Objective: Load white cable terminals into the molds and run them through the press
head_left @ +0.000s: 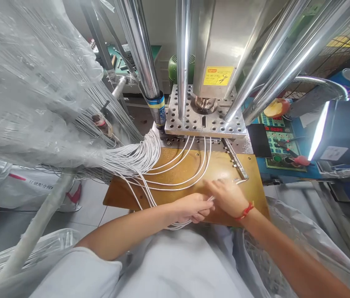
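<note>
Brownish-yellow board (pixel 220 163) under a bundle of white cables (pixel 145 155) and, farther right, a narrow metal strip (pixel 235 159).

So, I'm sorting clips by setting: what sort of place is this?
Probably a factory workshop: there's a large press-like machine among steel columns, a lit control panel to its right, and a thick bundle of white cables to its left.

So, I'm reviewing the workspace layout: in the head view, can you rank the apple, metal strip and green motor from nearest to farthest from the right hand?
From the right hand:
1. Metal strip, just ahead on the brown board
2. Apple, ahead to the right
3. Green motor, ahead to the left, partly behind a metal post
</note>
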A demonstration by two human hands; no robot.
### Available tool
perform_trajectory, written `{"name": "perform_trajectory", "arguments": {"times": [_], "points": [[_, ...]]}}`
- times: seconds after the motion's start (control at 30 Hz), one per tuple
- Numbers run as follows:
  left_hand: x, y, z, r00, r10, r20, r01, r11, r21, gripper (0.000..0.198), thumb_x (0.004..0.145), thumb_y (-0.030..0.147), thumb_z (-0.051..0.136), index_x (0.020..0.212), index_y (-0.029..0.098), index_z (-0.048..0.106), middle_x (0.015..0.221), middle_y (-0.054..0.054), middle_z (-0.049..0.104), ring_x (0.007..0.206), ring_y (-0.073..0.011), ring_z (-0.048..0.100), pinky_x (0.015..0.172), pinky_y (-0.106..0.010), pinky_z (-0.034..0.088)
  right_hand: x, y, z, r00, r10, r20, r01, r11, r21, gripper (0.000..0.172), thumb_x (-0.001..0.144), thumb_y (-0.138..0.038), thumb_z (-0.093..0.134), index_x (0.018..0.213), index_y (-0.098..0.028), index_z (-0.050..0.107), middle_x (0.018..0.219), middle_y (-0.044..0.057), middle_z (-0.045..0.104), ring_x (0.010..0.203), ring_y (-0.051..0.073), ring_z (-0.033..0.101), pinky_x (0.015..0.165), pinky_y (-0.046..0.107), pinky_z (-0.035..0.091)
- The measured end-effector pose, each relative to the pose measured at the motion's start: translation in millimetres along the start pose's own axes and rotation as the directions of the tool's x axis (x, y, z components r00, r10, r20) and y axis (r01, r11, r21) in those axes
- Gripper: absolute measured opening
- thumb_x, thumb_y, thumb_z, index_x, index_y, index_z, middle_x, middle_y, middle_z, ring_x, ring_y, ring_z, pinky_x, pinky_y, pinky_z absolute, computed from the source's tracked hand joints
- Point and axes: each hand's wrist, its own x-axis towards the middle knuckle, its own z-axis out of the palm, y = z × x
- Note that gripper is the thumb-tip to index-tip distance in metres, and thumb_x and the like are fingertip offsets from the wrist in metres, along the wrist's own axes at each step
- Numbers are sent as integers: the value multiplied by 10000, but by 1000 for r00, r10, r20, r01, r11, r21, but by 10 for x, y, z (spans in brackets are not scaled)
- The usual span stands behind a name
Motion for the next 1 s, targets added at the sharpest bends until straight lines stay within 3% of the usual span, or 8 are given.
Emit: {"name": "perform_trajectory", "arguments": {"times": [0.1, 0.23, 0.4, 0.53, 0.63, 0.73, 0.9, 1.0], "points": [[9, -80, -41, 999, -16, -33, 13, 997, -81, 295, 766, 465, 421, 794, 172, 411, 507, 96, 229, 359, -4, 158, 374, -166, 109, 47, 169, 29, 992, 111, -61, -113, 993, -38, 218, 824, -222, 359, 843, -158, 567, 629, 36, 559, 639, 141, 467, 654, 275, 257], [64, -60, -50, 996, 37, -87, -45, 995, -93, 274, 789, 433, 387, 787, 161, 422, 540, 72, 317, 387, -16, 303, 393, -166, 207, 57, 172, 42, 996, 66, 61, -67, 998, 13, 181, 800, -212, 403, 740, -167, 567, 617, 13, 556, 561, 114, 447, 565, 255, 234], [118, 15, -44, 990, 83, -111, -98, 986, -133, 254, 795, 412, 395, 776, 159, 414, 508, 92, 224, 361, -4, 190, 379, -165, 115, -26, 275, 7, 999, 37, -15, -37, 999, 20, 249, 771, -239, 457, 992, -165, 545, 726, 29, 572, 692, 143, 476, 653, 260, 267], [127, 29, -79, 994, 28, -109, -37, 996, -84, 259, 796, 411, 389, 761, 155, 407, 497, 90, 251, 358, -11, 224, 380, -167, 131, -158, 523, 69, 994, 108, -18, -109, 991, -84, 220, 803, -142, 388, 922, -175, 570, 661, 24, 544, 629, 129, 455, 619, 258, 269], [178, 74, -80, 991, 15, -136, -15, 1000, 0, 265, 792, 414, 390, 786, 151, 422, 528, 74, 329, 400, -24, 319, 414, -167, 233, -151, 506, 100, 1000, 14, -11, -15, 996, -86, 211, 791, -115, 393, 863, -179, 580, 617, 19, 514, 581, 129, 434, 583, 259, 279], [258, 121, -79, 988, 98, -120, -96, 995, 17, 276, 797, 421, 374, 800, 151, 429, 546, 67, 340, 426, -30, 345, 436, -174, 265, -82, 411, 95, 988, -138, -67, 140, 990, 33, 244, 771, -92, 390, 937, -154, 557, 716, 42, 548, 648, 138, 468, 628, 252, 341], [351, 125, -121, 981, 151, -124, -152, 988, 5, 277, 802, 424, 371, 805, 154, 435, 553, 70, 324, 416, -22, 313, 424, -170, 240, -64, 425, 128, 965, 128, -230, -89, 981, 174, 290, 729, -44, 352, 939, -105, 542, 741, 67, 585, 683, 147, 517, 640, 252, 408], [383, 141, -120, 978, 151, -143, -150, 989, 13, 259, 809, 402, 357, 797, 154, 433, 554, 67, 344, 423, -26, 345, 424, -167, 254, -76, 424, 162, 981, 130, -144, -82, 951, 297, 292, 709, -33, 335, 864, -119, 567, 688, 51, 597, 642, 138, 538, 602, 242, 425]]}}
